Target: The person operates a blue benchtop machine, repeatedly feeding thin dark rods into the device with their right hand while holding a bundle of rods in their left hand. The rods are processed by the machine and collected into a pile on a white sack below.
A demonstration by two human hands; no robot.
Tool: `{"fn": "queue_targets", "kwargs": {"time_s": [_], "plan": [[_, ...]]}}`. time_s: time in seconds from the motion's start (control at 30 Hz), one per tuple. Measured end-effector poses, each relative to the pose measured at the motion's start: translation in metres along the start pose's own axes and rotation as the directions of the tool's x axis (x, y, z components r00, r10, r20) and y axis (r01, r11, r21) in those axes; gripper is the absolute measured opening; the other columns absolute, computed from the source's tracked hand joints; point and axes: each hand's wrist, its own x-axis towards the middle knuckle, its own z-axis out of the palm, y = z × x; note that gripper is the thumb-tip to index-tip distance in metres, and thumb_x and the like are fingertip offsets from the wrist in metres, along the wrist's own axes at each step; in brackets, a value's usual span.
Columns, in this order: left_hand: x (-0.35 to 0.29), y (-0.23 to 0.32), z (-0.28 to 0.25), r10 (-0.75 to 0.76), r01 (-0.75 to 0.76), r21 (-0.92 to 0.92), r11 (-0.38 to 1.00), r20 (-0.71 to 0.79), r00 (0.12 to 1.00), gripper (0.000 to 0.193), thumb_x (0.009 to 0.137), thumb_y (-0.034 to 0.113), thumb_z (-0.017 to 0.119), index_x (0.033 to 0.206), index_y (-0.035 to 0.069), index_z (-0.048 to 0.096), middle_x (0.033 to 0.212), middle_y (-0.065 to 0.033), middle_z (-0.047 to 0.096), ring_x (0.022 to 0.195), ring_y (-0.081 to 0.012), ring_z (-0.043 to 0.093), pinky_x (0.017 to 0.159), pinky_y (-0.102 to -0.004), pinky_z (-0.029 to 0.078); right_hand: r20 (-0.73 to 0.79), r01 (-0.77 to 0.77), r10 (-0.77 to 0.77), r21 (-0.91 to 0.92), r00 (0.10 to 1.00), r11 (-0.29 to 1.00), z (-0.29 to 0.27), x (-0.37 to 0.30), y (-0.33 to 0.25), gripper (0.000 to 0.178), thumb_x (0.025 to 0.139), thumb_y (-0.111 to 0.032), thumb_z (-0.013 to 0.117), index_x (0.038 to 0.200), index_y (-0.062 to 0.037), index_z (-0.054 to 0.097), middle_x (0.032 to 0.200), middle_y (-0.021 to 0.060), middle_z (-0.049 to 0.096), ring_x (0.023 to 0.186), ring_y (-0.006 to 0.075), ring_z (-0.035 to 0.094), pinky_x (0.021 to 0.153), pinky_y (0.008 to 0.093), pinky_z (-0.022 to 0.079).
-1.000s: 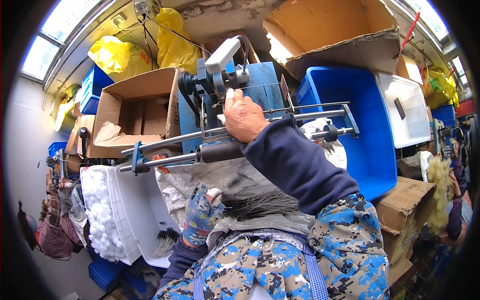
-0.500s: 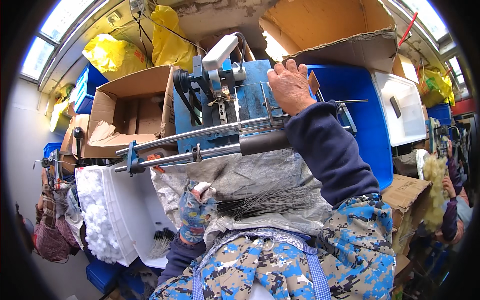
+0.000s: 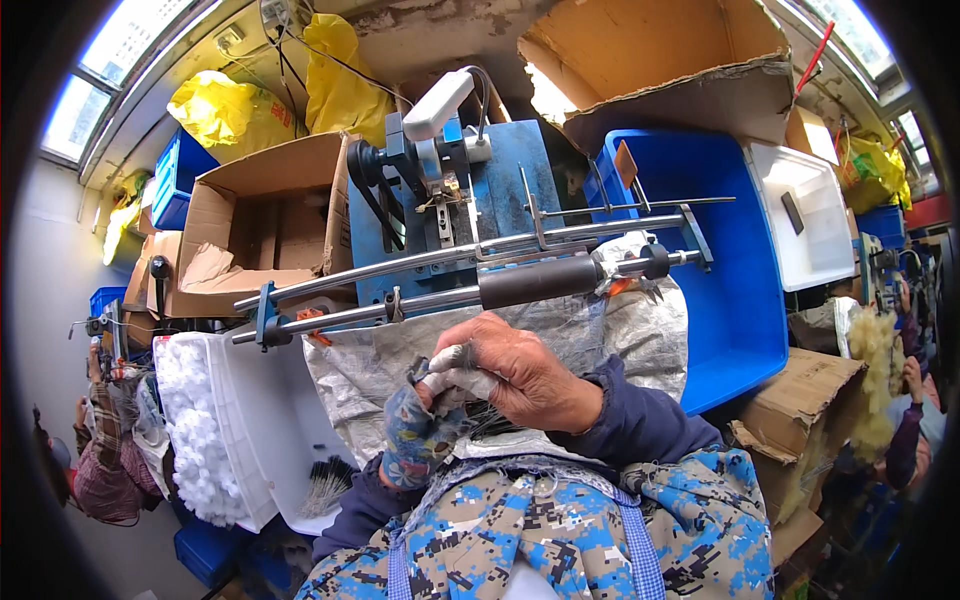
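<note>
In front of my lap, my left hand (image 3: 432,393) and my right hand (image 3: 530,372) meet, fingers closed together. White coverings wrap some fingertips. A small dark tuft shows between them, but what they pinch is mostly hidden. A blue patterned cuff covers my left wrist. Partly under my right hand lies a bundle of thin grey wires (image 3: 490,422), on a silvery-white sheet (image 3: 645,335) spread over my lap. Just beyond stands a blue bench machine (image 3: 515,190) with a white lamp-like head, a belt pulley and metal rails (image 3: 430,303) carrying a dark cylindrical sleeve (image 3: 538,283).
Left of me a white bin (image 3: 275,420) holds dark-tipped wire brushes (image 3: 325,485), beside white fluffy pieces (image 3: 195,430). Cardboard boxes (image 3: 265,225) and yellow bags (image 3: 345,75) stand behind. At right are a blue bin (image 3: 735,330) and a white tray (image 3: 800,215). Other people work at both sides.
My right hand has left the machine's right side and come down and left to meet my left hand. A small wire rack and the rail's right end are now uncovered.
</note>
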Motion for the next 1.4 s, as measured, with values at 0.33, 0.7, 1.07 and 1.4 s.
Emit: {"fn": "queue_targets", "kwargs": {"time_s": [0.33,0.7,1.07,1.4], "plan": [[-0.067,-0.093,-0.028,-0.149,-0.298,0.761,0.577,0.456,0.877,0.04,0.07,0.025,0.065,0.105,0.008,0.055,0.106,-0.0095,0.054,0.105,-0.0238,0.048,0.094,-0.0532,0.03,-0.191,-0.059,-0.12,-0.728,0.974,0.683,-0.095,0.067,0.027,0.022,0.076,0.002,0.055,0.097,0.0023,0.061,0.072,0.0136,0.058,0.063,0.0236,0.057,0.06,0.0299,0.049],[-0.057,-0.103,-0.046,-0.153,-0.054,0.616,0.786,0.277,0.949,0.038,0.067,0.007,0.065,0.103,0.006,0.056,0.101,-0.0114,0.057,0.089,-0.0277,0.056,0.093,-0.0419,0.035,-0.162,-0.213,0.279,-0.964,0.946,0.162,-0.084,0.091,0.093,0.014,0.075,-0.008,0.052,0.085,-0.0042,0.061,0.091,0.0138,0.055,0.083,0.0269,0.057,0.068,0.0384,0.046],[-0.041,-0.071,-0.036,-0.203,0.081,0.398,0.914,0.274,0.94,0.042,0.064,0.017,0.069,0.104,0.01,0.06,0.102,-0.0153,0.056,0.098,-0.0355,0.052,0.088,-0.0455,0.038,-0.138,-0.179,0.218,-0.968,0.966,0.178,-0.084,0.085,0.097,0.012,0.073,-0.008,0.052,0.082,-0.0054,0.06,0.088,0.0137,0.054,0.081,0.0262,0.058,0.066,0.038,0.044],[-0.036,-0.061,-0.029,-0.132,0.015,0.378,0.926,0.288,0.948,0.042,0.062,0.013,0.069,0.103,0.013,0.06,0.097,-0.0124,0.058,0.095,-0.0338,0.052,0.091,-0.0452,0.036,-0.175,-0.207,0.198,-0.965,0.965,0.16,-0.083,0.084,0.095,0.009,0.072,-0.008,0.053,0.079,-0.0051,0.059,0.087,0.0139,0.053,0.077,0.0267,0.057,0.063,0.0384,0.044]]}}
